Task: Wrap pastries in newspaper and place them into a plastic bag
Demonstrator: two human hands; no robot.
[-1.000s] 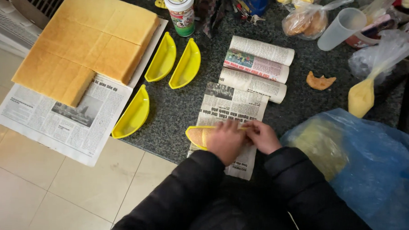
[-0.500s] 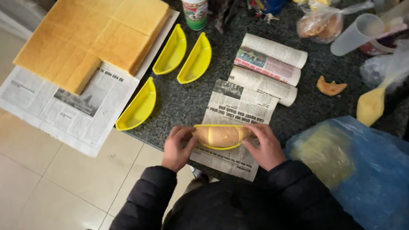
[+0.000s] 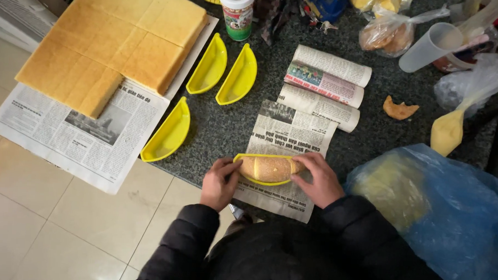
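Head view had the left hand (image 3: 219, 183) and right hand (image 3: 316, 180) clamped on the filled roll (image 3: 270, 168) in its yellow mould (image 3: 258, 182) over newspaper (image 3: 288, 136) at the bench (image 3: 227, 128) edge, where a harder squeeze might have split it.

Dark speckled granite counter (image 3: 227, 128) spans far and right side. Pale glossy floor tiles (image 3: 64, 227) at near left, grout lines visible. White ribbed appliance edge (image 3: 10, 10) at far left. Even, soft lighting.
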